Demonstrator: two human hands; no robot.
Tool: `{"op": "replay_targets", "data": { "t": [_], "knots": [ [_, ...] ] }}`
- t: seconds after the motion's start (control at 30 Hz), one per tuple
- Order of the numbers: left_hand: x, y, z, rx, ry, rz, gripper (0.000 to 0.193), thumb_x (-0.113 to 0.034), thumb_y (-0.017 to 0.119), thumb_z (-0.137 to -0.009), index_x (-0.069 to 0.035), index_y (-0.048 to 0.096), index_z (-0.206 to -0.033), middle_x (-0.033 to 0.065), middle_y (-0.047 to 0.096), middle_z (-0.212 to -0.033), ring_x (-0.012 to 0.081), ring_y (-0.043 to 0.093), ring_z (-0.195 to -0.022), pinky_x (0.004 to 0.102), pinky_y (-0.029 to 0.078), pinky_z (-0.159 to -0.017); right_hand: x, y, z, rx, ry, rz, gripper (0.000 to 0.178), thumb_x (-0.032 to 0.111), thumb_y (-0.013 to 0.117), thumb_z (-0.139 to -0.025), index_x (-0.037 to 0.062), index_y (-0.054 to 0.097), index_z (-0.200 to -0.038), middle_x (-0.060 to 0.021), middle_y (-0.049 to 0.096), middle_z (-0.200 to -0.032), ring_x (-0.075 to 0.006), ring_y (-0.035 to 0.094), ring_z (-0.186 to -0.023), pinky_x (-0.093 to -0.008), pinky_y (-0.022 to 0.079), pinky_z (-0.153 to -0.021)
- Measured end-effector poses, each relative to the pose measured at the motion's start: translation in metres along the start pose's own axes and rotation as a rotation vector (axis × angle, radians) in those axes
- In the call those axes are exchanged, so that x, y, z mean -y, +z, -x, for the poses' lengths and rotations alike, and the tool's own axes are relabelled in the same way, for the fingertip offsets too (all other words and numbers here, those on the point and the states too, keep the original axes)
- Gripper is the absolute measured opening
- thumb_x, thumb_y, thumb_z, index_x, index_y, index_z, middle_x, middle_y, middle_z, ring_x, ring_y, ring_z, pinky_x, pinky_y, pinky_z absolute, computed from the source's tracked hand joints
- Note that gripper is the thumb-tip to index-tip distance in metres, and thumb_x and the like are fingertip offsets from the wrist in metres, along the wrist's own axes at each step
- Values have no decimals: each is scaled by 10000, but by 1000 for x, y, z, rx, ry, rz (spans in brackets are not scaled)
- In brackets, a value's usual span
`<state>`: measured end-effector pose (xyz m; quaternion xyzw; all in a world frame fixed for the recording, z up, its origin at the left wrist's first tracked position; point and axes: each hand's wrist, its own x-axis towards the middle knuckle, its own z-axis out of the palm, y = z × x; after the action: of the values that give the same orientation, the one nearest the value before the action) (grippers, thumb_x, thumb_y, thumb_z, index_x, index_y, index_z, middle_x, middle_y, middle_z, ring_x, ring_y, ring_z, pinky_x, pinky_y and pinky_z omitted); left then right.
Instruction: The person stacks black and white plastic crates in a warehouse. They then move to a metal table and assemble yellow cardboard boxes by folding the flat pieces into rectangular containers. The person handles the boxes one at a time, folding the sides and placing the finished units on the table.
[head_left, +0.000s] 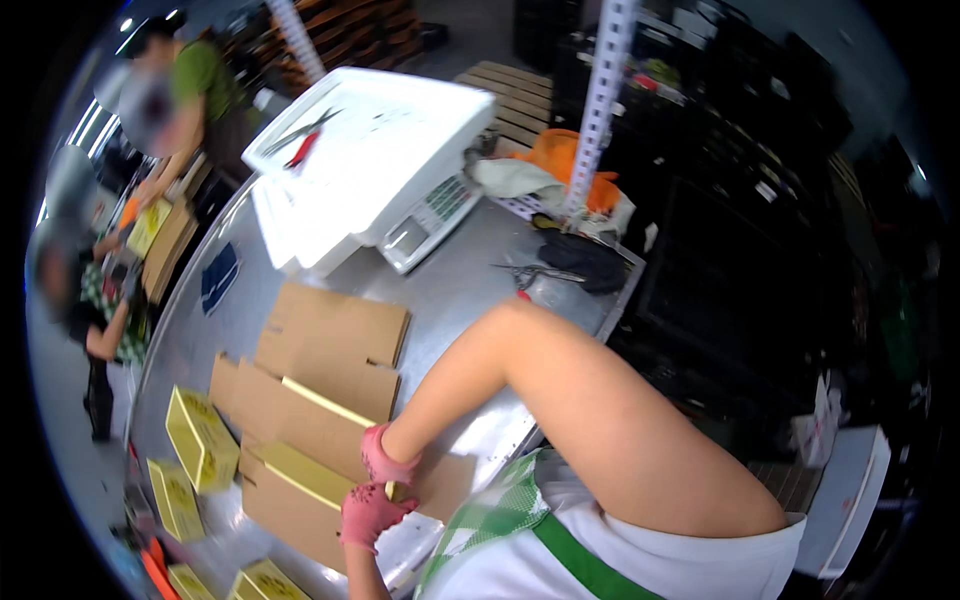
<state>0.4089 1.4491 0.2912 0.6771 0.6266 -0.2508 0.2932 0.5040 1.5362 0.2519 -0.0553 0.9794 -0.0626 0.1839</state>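
Both my hands wear pink gloves and meet at the right end of a partly folded cardboard box (305, 475), brown inside with yellow outer panels. My right hand (388, 456), its arm bent sharply at the elbow, is closed on the box's end. Just below, my left hand (372, 513) is also closed at the corner, with a bit of yellow panel showing between the gloves. The fingertips are partly hidden. Beyond the folded part, a flat brown cardboard sheet (328, 335) lies on the metal table (455, 300).
Yellow boxes (203, 440) stand to the left. A white scale (425, 225) carries a white tray (400, 115) holding red-handled pliers (302, 148). Scissors (540, 272) and a dark cloth (590, 262) lie near the right edge. Co-workers (205, 85) stand at the far left.
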Motion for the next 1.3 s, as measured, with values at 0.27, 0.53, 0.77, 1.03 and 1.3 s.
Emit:
{"op": "replay_targets", "data": {
  "t": [0.27, 0.53, 0.77, 1.03, 1.3],
  "knots": [
    [23, 5, -9, 31, 102, 12, 507, -446, 639, -643, -70, 609, -983, 169, 629, -892, 311, 604, -811, 368, 480, -728, 5, 17, -62, 232, 83, -52, 420, 378, 756, -554, 148, 673, -895, -9, 643, -923, -209, 605, -842, -391, 498, -667],
    [40, 11, -32, 76, 320, 87, 551, -400, 628, -656, -119, 545, -1122, 161, 604, -995, 285, 584, -892, 354, 460, -764, 1, 23, -52, 305, 87, -64, 432, 372, 759, -550, 150, 669, -909, -19, 642, -931, -218, 606, -851, -392, 495, -690],
    [43, 11, -32, 120, 401, 101, 507, -373, 607, -684, -145, 542, -1131, 143, 591, -1046, 279, 559, -953, 353, 441, -812, -1, 20, -56, 323, 74, -17, 443, 368, 761, -548, 151, 665, -922, -28, 642, -937, -226, 606, -859, -392, 492, -711],
    [29, 0, -30, 181, 339, 116, 504, -379, 602, -700, -164, 525, -1149, 156, 571, -1084, 298, 522, -1024, 356, 413, -873, -4, 31, -59, 444, -46, -132, 431, 289, 677, -583, 42, 645, -934, -122, 631, -958, -276, 593, -906, -379, 481, -755],
    [36, -3, -19, 205, 264, 182, 541, -492, 549, -680, -112, 581, -1064, 166, 564, -1109, 328, 538, -1007, 379, 437, -855, -8, 7, -42, 306, -141, -281, 364, 253, 609, -626, 61, 646, -932, -146, 630, -940, -296, 586, -926, -375, 467, -813]
  ]
}}
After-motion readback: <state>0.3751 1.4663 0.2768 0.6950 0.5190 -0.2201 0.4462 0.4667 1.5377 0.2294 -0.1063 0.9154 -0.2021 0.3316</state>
